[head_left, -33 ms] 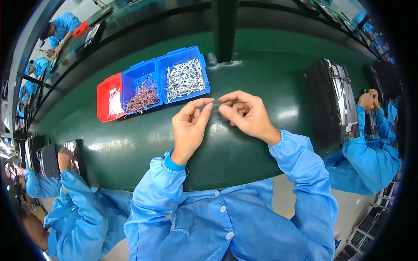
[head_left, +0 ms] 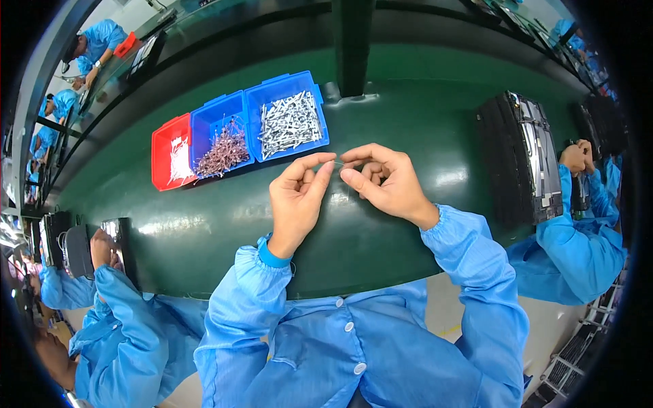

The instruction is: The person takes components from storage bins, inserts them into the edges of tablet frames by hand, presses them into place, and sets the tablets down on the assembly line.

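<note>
Over the green table, my left hand pinches thumb against forefinger. A thin, pale, wire-like strand runs from that pinch across to the fingertips of my right hand. The right thumb and forefinger curl around the strand's other end, with the remaining fingers bent behind. Its exact kind is too fine to make out. Just beyond my hands stand three joined bins: a blue bin of white-and-grey slender parts, a blue bin of brownish-pink wired parts, and a red bin of white strips.
A dark post rises from the table behind the bins. Stacked black flat devices stand at the right. Co-workers in blue smocks sit on both sides; one hand at the left touches a dark device.
</note>
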